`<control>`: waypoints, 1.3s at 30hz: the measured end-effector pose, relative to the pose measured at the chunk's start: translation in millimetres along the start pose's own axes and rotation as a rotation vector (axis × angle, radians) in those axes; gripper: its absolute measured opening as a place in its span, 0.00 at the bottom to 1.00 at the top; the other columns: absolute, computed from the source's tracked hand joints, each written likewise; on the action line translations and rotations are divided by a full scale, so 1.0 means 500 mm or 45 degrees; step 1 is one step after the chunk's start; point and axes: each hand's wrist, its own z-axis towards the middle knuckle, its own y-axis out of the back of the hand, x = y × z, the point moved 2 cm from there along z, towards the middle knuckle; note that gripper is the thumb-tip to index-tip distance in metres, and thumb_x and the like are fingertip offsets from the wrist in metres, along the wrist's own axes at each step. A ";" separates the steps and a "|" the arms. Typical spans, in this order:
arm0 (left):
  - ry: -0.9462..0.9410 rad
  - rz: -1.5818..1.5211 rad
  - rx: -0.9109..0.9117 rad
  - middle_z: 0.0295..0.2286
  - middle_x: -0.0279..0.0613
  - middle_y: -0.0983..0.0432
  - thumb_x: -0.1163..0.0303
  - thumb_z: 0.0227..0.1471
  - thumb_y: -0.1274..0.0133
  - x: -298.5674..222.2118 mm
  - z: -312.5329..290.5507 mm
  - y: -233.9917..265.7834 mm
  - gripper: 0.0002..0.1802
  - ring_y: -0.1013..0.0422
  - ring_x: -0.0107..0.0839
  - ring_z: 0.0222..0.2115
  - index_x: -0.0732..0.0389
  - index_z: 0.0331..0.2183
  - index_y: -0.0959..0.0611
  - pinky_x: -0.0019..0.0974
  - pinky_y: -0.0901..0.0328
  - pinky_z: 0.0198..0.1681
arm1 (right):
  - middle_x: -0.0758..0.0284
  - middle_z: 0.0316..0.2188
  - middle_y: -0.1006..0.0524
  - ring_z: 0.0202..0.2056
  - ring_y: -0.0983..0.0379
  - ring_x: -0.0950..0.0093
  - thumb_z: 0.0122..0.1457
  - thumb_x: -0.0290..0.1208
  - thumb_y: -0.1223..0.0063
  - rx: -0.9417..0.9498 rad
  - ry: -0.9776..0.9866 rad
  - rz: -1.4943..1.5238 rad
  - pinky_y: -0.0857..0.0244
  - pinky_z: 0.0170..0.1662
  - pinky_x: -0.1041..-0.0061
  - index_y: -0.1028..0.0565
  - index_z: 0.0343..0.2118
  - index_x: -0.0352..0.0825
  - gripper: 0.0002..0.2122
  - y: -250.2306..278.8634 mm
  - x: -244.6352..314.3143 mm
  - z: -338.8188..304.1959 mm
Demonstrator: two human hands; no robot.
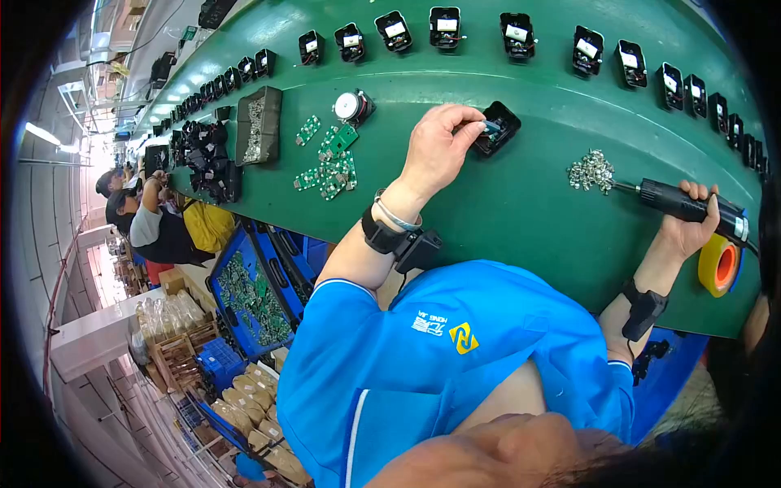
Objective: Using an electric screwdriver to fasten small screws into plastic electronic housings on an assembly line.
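Head view: the left hand [435,150] has thumb and forefinger pinched on a small bluish part [491,127] at the black housing [508,128] toward 2 o'clock, probably to steady it. The right hand [690,232] wraps its fingers around an electric screwdriver [683,201], bit pointing to 9 o'clock at piled screws [591,171], seemingly placed within easy reach.

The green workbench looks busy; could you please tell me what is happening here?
The person's left hand pinches a small bluish-green part at an open black case. The right hand holds a black power screwdriver, its tip at a pile of small silver pieces. Loose green circuit boards lie to the left, and more black cases line the far side.
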 end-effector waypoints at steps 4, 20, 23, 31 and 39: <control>-0.554 0.507 -0.152 0.35 0.41 0.34 0.71 0.38 0.51 -0.008 0.015 0.001 0.06 0.37 0.33 0.35 0.60 0.25 0.25 0.31 0.42 0.39 | 0.66 0.19 0.39 0.23 0.43 0.74 0.42 0.23 0.56 -0.011 -0.006 0.008 0.46 0.34 0.75 0.37 0.30 0.30 0.10 0.000 -0.001 -0.002; -0.516 0.331 -0.223 0.25 0.39 0.28 0.71 0.38 0.50 -0.006 0.021 -0.031 0.07 0.32 0.28 0.25 0.61 0.25 0.24 0.26 0.38 0.29 | 0.66 0.19 0.39 0.23 0.44 0.75 0.42 0.23 0.56 -0.018 0.000 -0.014 0.46 0.34 0.75 0.38 0.31 0.30 0.10 -0.002 -0.004 -0.003; -0.620 0.347 -0.280 0.25 0.39 0.28 0.72 0.37 0.49 -0.003 0.023 -0.032 0.07 0.32 0.28 0.24 0.62 0.24 0.24 0.26 0.38 0.28 | 0.66 0.19 0.39 0.23 0.44 0.75 0.42 0.23 0.56 -0.016 -0.008 -0.006 0.47 0.34 0.75 0.38 0.30 0.30 0.10 -0.004 -0.005 -0.003; -0.580 0.395 -0.427 0.19 0.36 0.30 0.71 0.33 0.47 -0.007 0.022 -0.042 0.05 0.33 0.31 0.21 0.60 0.20 0.26 0.30 0.39 0.23 | 0.66 0.19 0.39 0.23 0.44 0.75 0.42 0.22 0.56 -0.002 -0.001 -0.009 0.47 0.34 0.75 0.38 0.30 0.30 0.10 -0.005 -0.004 -0.005; -1.021 0.733 -0.479 0.25 0.37 0.32 0.70 0.32 0.47 -0.004 0.026 -0.047 0.07 0.35 0.33 0.22 0.59 0.20 0.26 0.32 0.40 0.25 | 0.66 0.19 0.39 0.23 0.44 0.75 0.42 0.23 0.56 -0.011 0.008 -0.017 0.47 0.34 0.75 0.38 0.30 0.30 0.10 -0.008 -0.006 -0.007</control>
